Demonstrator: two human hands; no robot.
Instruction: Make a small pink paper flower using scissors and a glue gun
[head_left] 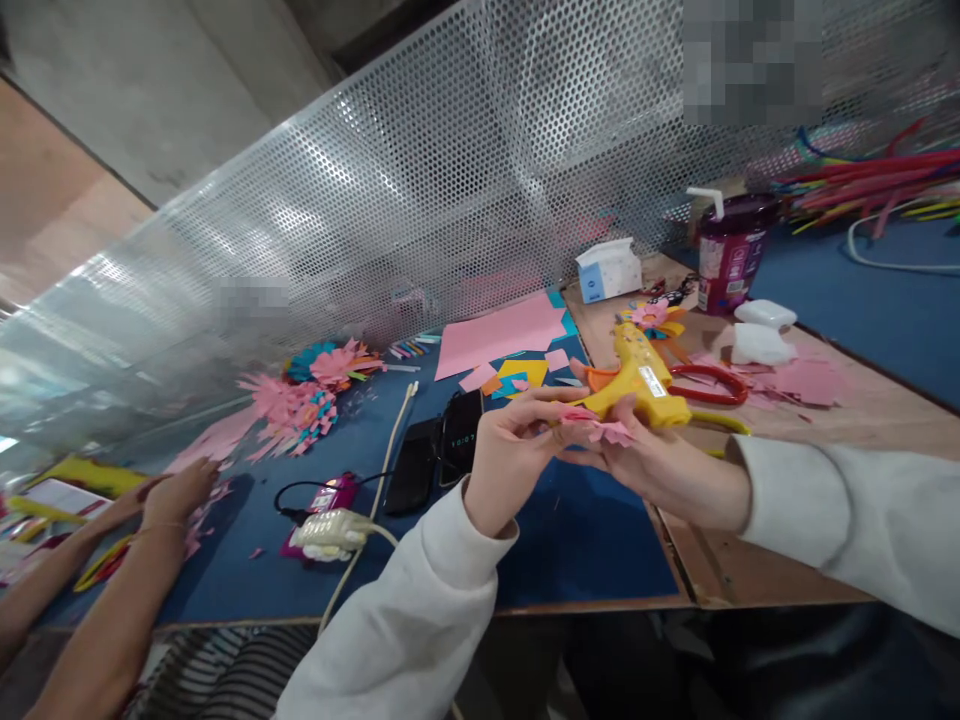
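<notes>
White sleeves [409,620] lead to left hand [517,450] and right hand [656,475], each grip clamped on pink paper [615,433], yellow glue gun [637,372] just beyond.

Small digits are glowing on a phone [460,430] between the bench's [585,545] front and far edges; lettering is marking a purple cup [724,262] near the far edge, a label [654,381] the glue gun [636,355]; none is reading clearly.
</notes>
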